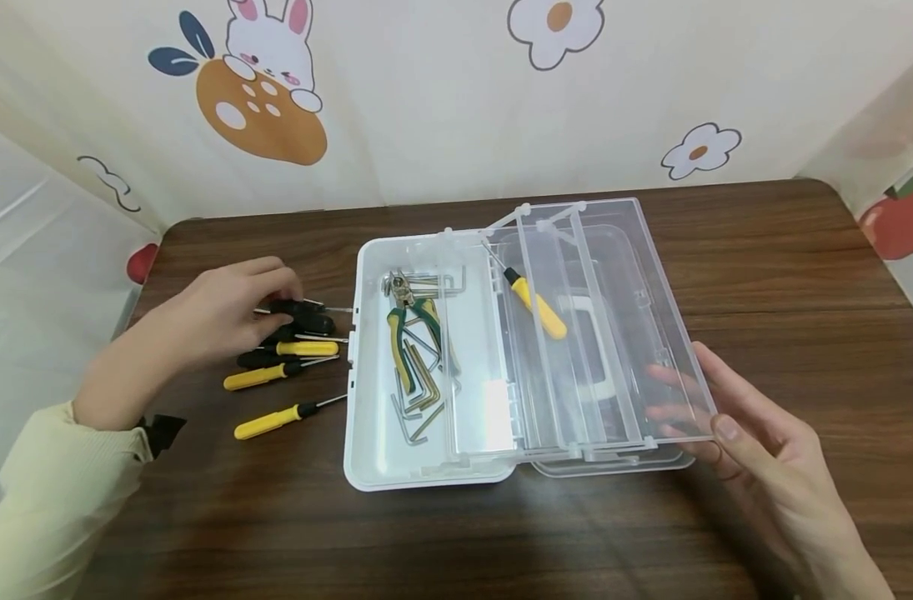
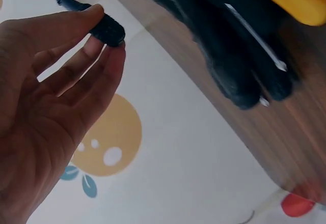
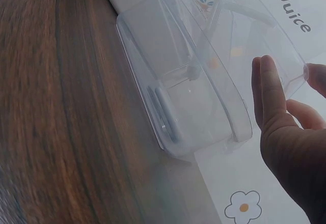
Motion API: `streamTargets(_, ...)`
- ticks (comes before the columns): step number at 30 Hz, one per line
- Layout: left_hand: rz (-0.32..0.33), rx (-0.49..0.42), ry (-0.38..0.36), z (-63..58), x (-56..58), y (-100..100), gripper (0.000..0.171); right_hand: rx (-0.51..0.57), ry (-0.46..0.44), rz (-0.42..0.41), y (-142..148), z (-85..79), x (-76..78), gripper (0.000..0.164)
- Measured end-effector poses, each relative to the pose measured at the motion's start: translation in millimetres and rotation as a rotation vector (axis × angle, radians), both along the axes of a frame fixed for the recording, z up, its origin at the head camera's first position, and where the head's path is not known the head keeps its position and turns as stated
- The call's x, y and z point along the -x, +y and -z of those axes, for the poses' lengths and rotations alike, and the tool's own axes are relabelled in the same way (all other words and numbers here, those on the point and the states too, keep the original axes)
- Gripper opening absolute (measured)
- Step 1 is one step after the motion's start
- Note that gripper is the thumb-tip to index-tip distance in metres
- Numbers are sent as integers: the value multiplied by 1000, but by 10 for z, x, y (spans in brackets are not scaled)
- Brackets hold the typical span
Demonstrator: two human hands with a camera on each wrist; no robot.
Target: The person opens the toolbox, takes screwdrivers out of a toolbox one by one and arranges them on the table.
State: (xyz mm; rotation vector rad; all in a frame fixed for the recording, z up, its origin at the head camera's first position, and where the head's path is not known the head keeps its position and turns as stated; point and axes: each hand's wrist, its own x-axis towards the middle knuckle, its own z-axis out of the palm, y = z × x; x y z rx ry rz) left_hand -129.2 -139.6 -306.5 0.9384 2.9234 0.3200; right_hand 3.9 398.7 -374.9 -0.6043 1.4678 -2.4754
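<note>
My left hand (image 1: 219, 308) pinches a small screwdriver with a black handle (image 2: 109, 29) between thumb and fingertips, over the tools left of the box. Beneath and beside it lie several black-handled screwdrivers (image 1: 313, 322) and yellow-handled screwdrivers (image 1: 267, 423). My right hand (image 1: 775, 454) grips the near right corner of a clear plastic tray (image 1: 654, 392), thumb on top and fingers underneath. The tray is raised over the box's opened lid and has one yellow-and-black screwdriver (image 1: 540, 310) in it. In the white toolbox (image 1: 357, 433) are green-handled pliers (image 1: 399, 346) and several hex keys (image 1: 424, 383).
The toolbox stands mid-table, its clear lid (image 3: 178, 76) folded open to the right with a white handle (image 1: 604, 350). A patterned wall covering (image 1: 441, 108) rises behind the brown wooden table (image 1: 794, 275).
</note>
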Motion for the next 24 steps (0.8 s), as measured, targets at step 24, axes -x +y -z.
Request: streamTargets(24,-119,155,-99,264,-396,-189,23,-13,10,10,-2,1,-3,57)
